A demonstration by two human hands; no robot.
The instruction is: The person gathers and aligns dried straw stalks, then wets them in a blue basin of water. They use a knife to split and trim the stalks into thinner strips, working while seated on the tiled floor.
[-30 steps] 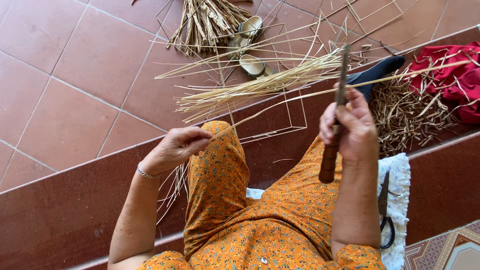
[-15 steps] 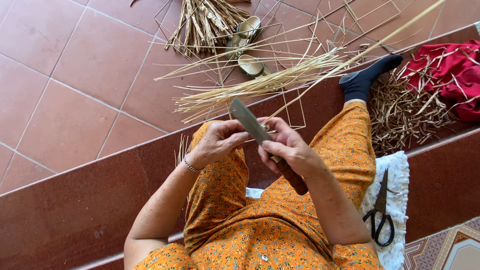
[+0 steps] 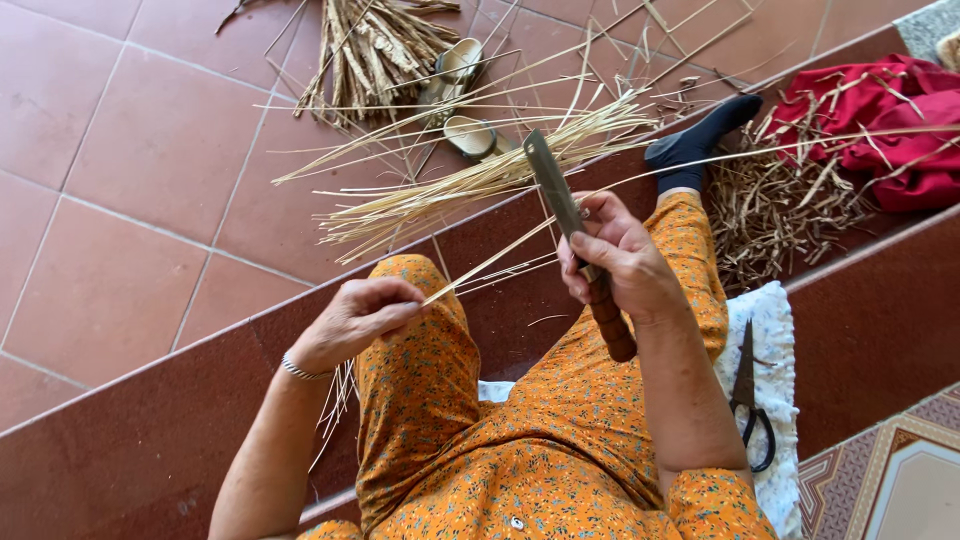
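Right hand [image 3: 620, 262] grips the knife [image 3: 560, 200], blade angled against a strip [image 3: 490, 265]; left hand [image 3: 355, 320] pinches the strip's end below the knife, keeping it taut.

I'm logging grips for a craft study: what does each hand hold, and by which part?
The right hand grips a knife by its wooden handle, blade pointing away. The left hand pinches a thin straw strip at its near end.

Knife [image 3: 556, 195] and strip [image 3: 500, 258] in hands
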